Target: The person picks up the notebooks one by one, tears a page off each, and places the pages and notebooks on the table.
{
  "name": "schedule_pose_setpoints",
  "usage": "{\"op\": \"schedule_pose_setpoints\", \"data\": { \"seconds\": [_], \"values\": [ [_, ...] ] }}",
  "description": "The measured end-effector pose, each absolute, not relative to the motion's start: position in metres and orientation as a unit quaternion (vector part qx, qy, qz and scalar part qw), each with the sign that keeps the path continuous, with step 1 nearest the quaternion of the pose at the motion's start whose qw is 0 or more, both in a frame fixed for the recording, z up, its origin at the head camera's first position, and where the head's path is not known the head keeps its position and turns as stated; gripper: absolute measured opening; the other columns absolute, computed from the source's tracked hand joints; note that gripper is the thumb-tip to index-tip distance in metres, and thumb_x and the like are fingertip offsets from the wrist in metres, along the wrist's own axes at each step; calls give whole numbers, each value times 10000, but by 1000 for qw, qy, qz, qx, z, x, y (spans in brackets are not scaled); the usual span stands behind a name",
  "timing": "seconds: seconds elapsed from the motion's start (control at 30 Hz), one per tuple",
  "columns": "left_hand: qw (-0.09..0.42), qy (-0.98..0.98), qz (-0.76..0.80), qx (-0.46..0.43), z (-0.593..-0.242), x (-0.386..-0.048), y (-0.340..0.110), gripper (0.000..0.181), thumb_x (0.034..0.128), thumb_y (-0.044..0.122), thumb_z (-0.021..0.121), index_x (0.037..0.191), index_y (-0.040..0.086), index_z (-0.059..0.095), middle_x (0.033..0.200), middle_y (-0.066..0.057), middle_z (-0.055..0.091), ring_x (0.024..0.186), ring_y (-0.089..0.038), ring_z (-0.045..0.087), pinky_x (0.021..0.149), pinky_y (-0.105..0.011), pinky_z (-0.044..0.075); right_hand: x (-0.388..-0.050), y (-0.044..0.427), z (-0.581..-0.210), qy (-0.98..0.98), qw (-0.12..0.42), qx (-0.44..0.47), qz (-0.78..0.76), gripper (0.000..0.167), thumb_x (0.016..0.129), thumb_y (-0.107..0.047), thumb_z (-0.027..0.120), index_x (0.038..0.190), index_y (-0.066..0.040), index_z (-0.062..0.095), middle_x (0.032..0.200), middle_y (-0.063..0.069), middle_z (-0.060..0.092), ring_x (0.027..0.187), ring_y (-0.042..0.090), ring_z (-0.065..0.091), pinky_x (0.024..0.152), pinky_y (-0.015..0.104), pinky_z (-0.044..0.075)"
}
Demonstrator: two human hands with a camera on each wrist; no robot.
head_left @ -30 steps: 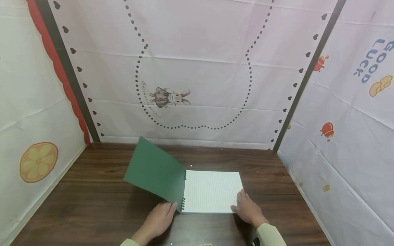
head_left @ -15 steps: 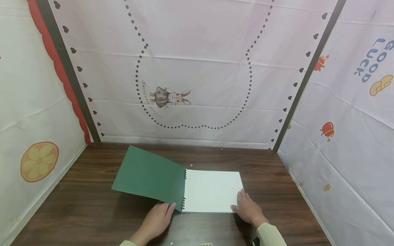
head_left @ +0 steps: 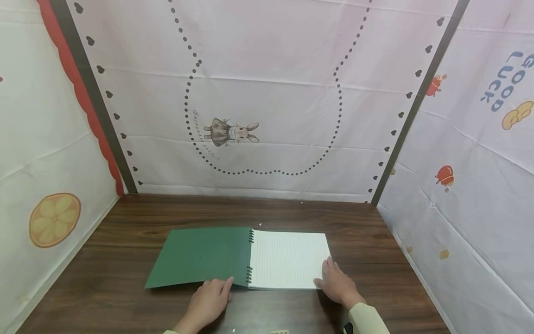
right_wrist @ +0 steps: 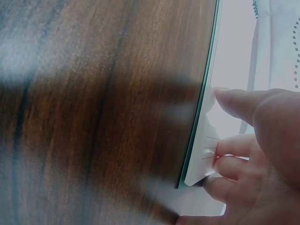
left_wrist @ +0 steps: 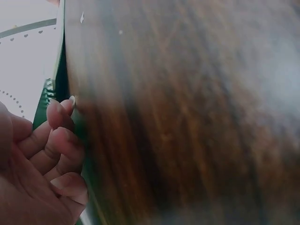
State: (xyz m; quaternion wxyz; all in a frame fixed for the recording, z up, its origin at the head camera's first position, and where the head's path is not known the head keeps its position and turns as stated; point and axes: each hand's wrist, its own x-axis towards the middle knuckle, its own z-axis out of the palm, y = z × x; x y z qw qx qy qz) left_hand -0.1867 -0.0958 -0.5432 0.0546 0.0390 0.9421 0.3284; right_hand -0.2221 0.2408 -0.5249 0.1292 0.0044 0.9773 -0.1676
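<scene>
A green-covered spiral notebook (head_left: pixel 217 253) lies opened on the brown table. Its cover spreads to the left, with the near edge slightly raised off the table. The lined white page (head_left: pixel 288 260) lies flat on the right of the coil binding. My left hand (head_left: pixel 208 301) is at the cover's near edge, fingers loosely curled against it; the left wrist view shows these fingers (left_wrist: pixel 65 140) beside the green edge. My right hand (head_left: pixel 337 284) rests on the page's near right corner, and its thumb (right_wrist: pixel 234 103) touches the paper in the right wrist view.
Patterned white cloth walls (head_left: pixel 267 93) enclose the table (head_left: pixel 104 287) at the back and both sides. A small pale piece (head_left: pixel 278 331) shows at the bottom edge of the head view. Tiny white specks dot the tabletop.
The green cover has swung down leftward from a steep tilt to almost flat. My left hand has shifted slightly left. My right hand stays in place on the page corner.
</scene>
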Motion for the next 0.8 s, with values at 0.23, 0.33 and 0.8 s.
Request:
{"op": "schedule_pose_setpoints", "data": {
  "seconds": [0.23, 0.33, 0.8],
  "values": [
    [54, 944, 322, 45, -545, -187, -98, 515, 1031, 297, 422, 536, 184, 502, 472, 69, 464, 430, -104, 356, 425, -265, 298, -224, 241, -525, 979, 124, 3, -160, 706, 917, -339, 631, 1413, 96, 381, 1538, 302, 258, 1349, 492, 376, 1026, 646, 372],
    [55, 945, 320, 47, -546, -188, -97, 517, 1031, 294, 424, 530, 190, 497, 469, 75, 465, 431, -98, 363, 426, -258, 301, -224, 241, -525, 979, 126, 8, -159, 712, 914, -343, 635, 1413, 97, 381, 1536, 306, 259, 1342, 497, 381, 1025, 651, 368],
    [-8, 951, 305, 53, -535, -202, -95, 209, 955, 264, 591, 777, 176, 656, 594, 70, 522, 559, -97, 439, 512, -267, 365, -225, 241, -529, 979, 127, 16, -158, 731, 909, -364, 639, 1414, 94, 376, 1524, 292, 293, 1318, 491, 416, 995, 688, 364]
  ]
}}
